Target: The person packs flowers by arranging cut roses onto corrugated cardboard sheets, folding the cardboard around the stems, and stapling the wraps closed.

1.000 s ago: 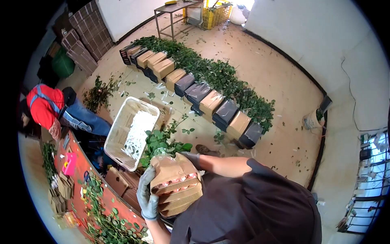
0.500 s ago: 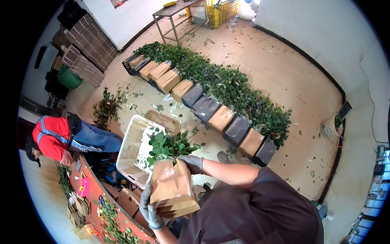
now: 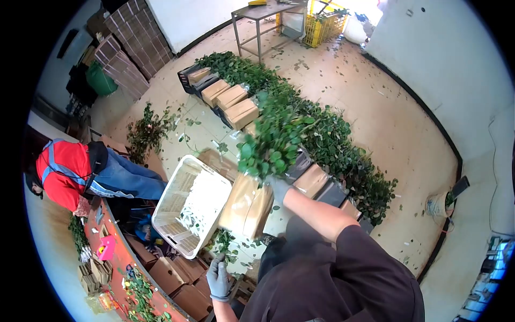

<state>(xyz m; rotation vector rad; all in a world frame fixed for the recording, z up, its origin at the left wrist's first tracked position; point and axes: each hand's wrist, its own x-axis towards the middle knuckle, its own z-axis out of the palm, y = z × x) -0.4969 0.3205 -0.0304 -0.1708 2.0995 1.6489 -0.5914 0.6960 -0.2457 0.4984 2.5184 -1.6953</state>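
Note:
My right hand (image 3: 279, 189), in a grey glove, grips a bunch of leafy stems at the neck, where the leaves (image 3: 276, 142) come out of its cardboard wrap (image 3: 245, 206). The wrapped end has clear film over it and points down toward me; the leaves point away and are slightly blurred. Apart from the bunch, my left hand (image 3: 218, 279) is low near the boxes, gloved too, with its fingers loosely bent and nothing visible in them. A pale plastic crate (image 3: 170, 206) holding white pieces stands just left of the bunch.
A long row of wrapped bunches (image 3: 242, 114) lies across the floor. To the left, a person in a red top (image 3: 64, 166) bends over a red-topped table (image 3: 119, 252) with leafy stems on it. Cardboard boxes (image 3: 171, 276) stand under it. A metal table (image 3: 268, 9) is at the back.
My left hand has let go of the wrapped bunch and dropped lower. My right hand has carried the bunch up and to the right, away from the crate. The view has shifted slightly.

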